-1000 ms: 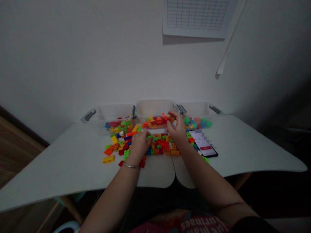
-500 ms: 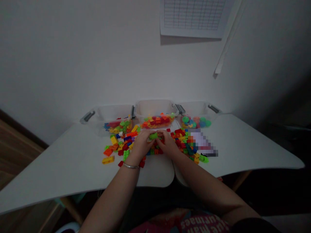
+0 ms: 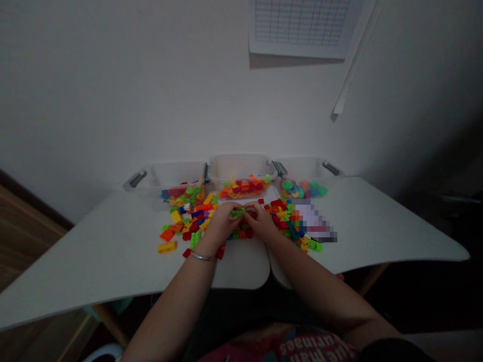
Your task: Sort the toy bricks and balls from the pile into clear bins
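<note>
Between my two hands is a light green toy building brick point(image 3: 237, 213), partly covered by fingers. My left hand point(image 3: 221, 221), with a silver bangle at its wrist, is closed on the brick's left side. The fingers of my right hand point(image 3: 260, 219) pinch at its right end. Under and around both hands spreads a pile of loose coloured bricks, with a yellow brick point(image 3: 167, 247) at its left edge and a green brick point(image 3: 195, 240) beside my left wrist.
Three clear plastic bins stand along the wall: a left bin point(image 3: 177, 171), a middle bin point(image 3: 241, 163) and a right bin point(image 3: 302, 168), each holding coloured pieces. A blurred-out sheet point(image 3: 315, 221) lies right of the pile. The white table point(image 3: 124, 251) has a curved front edge.
My fingers have shifted slightly around the green brick, and less of it shows now. The right hand's fingers are bent a little differently. The pile and bins look the same.
</note>
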`<state>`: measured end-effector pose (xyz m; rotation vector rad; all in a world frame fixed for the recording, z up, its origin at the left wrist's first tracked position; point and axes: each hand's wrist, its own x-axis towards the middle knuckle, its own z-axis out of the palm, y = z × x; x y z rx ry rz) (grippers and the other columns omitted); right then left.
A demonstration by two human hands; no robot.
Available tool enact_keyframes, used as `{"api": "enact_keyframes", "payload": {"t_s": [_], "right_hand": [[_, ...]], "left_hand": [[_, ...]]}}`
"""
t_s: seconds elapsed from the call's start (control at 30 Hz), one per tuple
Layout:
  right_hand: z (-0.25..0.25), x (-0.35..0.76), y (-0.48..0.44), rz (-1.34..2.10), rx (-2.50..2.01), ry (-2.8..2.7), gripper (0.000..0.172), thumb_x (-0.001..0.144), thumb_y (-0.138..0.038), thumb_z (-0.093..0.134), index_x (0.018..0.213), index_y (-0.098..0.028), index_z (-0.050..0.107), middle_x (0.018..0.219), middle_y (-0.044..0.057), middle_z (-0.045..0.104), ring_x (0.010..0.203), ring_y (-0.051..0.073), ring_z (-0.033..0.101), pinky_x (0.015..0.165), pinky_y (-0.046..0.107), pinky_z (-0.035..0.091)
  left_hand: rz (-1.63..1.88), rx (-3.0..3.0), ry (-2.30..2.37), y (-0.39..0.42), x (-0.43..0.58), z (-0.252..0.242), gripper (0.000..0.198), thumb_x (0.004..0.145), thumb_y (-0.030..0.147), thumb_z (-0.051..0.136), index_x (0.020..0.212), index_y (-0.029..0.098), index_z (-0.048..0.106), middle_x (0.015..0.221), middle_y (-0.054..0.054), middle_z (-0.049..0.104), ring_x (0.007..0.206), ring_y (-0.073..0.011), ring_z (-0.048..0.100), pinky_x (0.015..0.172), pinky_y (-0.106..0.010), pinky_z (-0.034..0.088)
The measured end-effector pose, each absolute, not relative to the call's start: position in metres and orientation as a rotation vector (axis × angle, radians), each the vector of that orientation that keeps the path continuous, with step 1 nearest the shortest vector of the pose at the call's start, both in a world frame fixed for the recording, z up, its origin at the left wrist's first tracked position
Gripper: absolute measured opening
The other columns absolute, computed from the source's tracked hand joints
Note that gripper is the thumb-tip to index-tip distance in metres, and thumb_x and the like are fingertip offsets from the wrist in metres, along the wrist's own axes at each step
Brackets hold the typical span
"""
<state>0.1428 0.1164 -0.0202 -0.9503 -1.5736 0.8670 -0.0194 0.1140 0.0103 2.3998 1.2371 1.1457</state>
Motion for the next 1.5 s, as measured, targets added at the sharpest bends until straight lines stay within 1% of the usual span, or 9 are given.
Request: {"api": "enact_keyframes", "payload": {"t_s": [0.4, 0.53, 0.63, 0.7, 0.83, 1.07, 1.3, 1.4, 1.5], "right_hand": [[-0.02, 0.143, 0.118, 0.82, -0.966, -1.522, 0.014, 0.078, -0.028, 0.057, 0.091, -0.023, 0.054, 0.087, 0.001, 0.066, 0.083, 0.017, 0.067, 0.079, 0.034, 0.056], [-0.015, 0.145, 0.118, 0.776, -0.995, -1.506, 0.018, 0.08, -0.029, 0.056, 0.096, -0.022, 0.055, 0.096, 0.004, 0.067, 0.084, 0.018, 0.069, 0.077, 0.034, 0.058], [0.0, 0.15, 0.116, 0.602, -1.014, -1.578, 0.022, 0.083, -0.028, 0.053, 0.103, -0.021, 0.059, 0.105, 0.007, 0.068, 0.089, 0.018, 0.069, 0.082, 0.035, 0.058], [0.015, 0.155, 0.115, 0.423, -1.029, -1.64, 0.024, 0.087, -0.027, 0.049, 0.107, -0.021, 0.061, 0.111, 0.009, 0.067, 0.099, 0.02, 0.066, 0.088, 0.035, 0.056], [0.046, 0.166, 0.121, 0.101, -1.073, -1.677, 0.027, 0.09, -0.023, 0.046, 0.109, -0.022, 0.065, 0.117, 0.008, 0.068, 0.113, 0.02, 0.061, 0.101, 0.037, 0.048], [0.081, 0.175, 0.148, -0.109, -1.225, -1.695, 0.032, 0.094, -0.02, 0.042, 0.116, -0.023, 0.065, 0.125, 0.006, 0.065, 0.117, 0.019, 0.058, 0.102, 0.035, 0.046], [0.088, 0.174, 0.167, -0.126, -1.33, -1.805, 0.034, 0.091, -0.018, 0.043, 0.116, -0.022, 0.066, 0.121, 0.007, 0.067, 0.109, 0.023, 0.062, 0.096, 0.039, 0.047], [0.085, 0.171, 0.17, -0.13, -1.428, -1.918, 0.033, 0.092, -0.018, 0.042, 0.109, -0.02, 0.07, 0.112, 0.008, 0.071, 0.102, 0.024, 0.065, 0.093, 0.04, 0.047], [0.08, 0.165, 0.168, -0.205, -1.501, -1.993, 0.033, 0.096, -0.027, 0.04, 0.101, -0.018, 0.072, 0.103, 0.01, 0.073, 0.096, 0.026, 0.065, 0.093, 0.042, 0.044]], "left_hand": [[1.132, 2.442, 1.269, 0.114, -0.019, 0.009, 0.021, 0.082, 0.015, 0.058, 0.102, 0.021, 0.058, 0.104, -0.006, 0.063, 0.102, -0.0202, 0.059, 0.092, -0.038, 0.049], [1.178, 2.459, 1.379, 0.117, -0.021, 0.007, 0.023, 0.084, 0.018, 0.056, 0.107, 0.019, 0.059, 0.107, -0.008, 0.065, 0.103, -0.021, 0.06, 0.094, -0.038, 0.049], [1.186, 2.451, 1.477, 0.119, -0.024, 0.005, 0.026, 0.085, 0.017, 0.054, 0.11, 0.016, 0.061, 0.112, -0.01, 0.067, 0.107, -0.0222, 0.061, 0.099, -0.039, 0.047], [1.116, 2.447, 1.555, 0.12, -0.026, 0.005, 0.027, 0.085, 0.017, 0.054, 0.109, 0.015, 0.064, 0.111, -0.011, 0.069, 0.107, -0.0232, 0.061, 0.1, -0.041, 0.047], [0.952, 2.469, 1.654, 0.119, -0.027, 0.004, 0.029, 0.086, 0.019, 0.053, 0.111, 0.019, 0.067, 0.113, -0.009, 0.071, 0.106, -0.0232, 0.063, 0.099, -0.042, 0.048], [0.788, 2.478, 1.657, 0.115, -0.026, 0.008, 0.032, 0.087, 0.022, 0.053, 0.115, 0.021, 0.068, 0.119, -0.007, 0.07, 0.11, -0.0231, 0.062, 0.101, -0.041, 0.047], [0.742, 2.494, 1.714, 0.114, -0.026, 0.008, 0.026, 0.086, 0.023, 0.054, 0.106, 0.02, 0.071, 0.108, -0.008, 0.071, 0.104, -0.0247, 0.063, 0.095, -0.04, 0.048], [0.722, 2.522, 1.727, 0.115, -0.026, 0.007, 0.024, 0.086, 0.024, 0.055, 0.103, 0.02, 0.071, 0.105, -0.009, 0.07, 0.103, -0.0257, 0.063, 0.094, -0.041, 0.048], [0.708, 2.527, 1.741, 0.114, -0.026, 0.007, 0.024, 0.086, 0.025, 0.054, 0.102, 0.02, 0.072, 0.105, -0.008, 0.07, 0.103, -0.0262, 0.062, 0.094, -0.041, 0.048]]}}
